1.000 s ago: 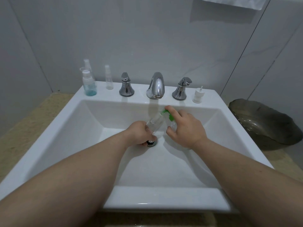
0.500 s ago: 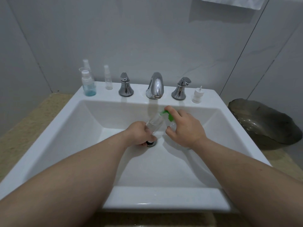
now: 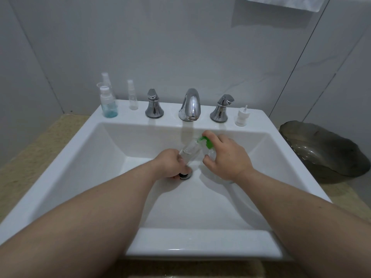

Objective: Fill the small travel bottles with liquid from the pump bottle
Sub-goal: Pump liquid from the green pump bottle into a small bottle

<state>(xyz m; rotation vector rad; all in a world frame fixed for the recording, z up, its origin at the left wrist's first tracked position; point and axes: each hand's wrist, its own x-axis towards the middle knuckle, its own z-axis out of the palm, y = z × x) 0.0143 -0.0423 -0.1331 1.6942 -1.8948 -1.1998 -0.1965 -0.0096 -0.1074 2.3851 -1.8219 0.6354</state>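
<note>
Left grip curled round the small clear plastic travel bottle, held tilted with its mouth up and away, low in the white ceramic sink just above the chrome drain. Right grip wrapped on the clear pump bottle, forefinger on top of its green pump head. Nozzle sits at the travel bottle's mouth; can't tell if they touch. Step judged: pumping liquid in. To do it well: nozzle tip inside the neck, short full presses, small bottle steady and brought more upright as it fills, stop below the neck. Fill level unreadable, clear on white. Any spill lands in the basin, low risk. Farther back on the sink ledge: white pump cap standing loose right of the chrome faucet spout, likely this bottle's top. Far left: clear bottle with blue liquid and slim clear spray bottle, which looks empty, probably next.
</note>
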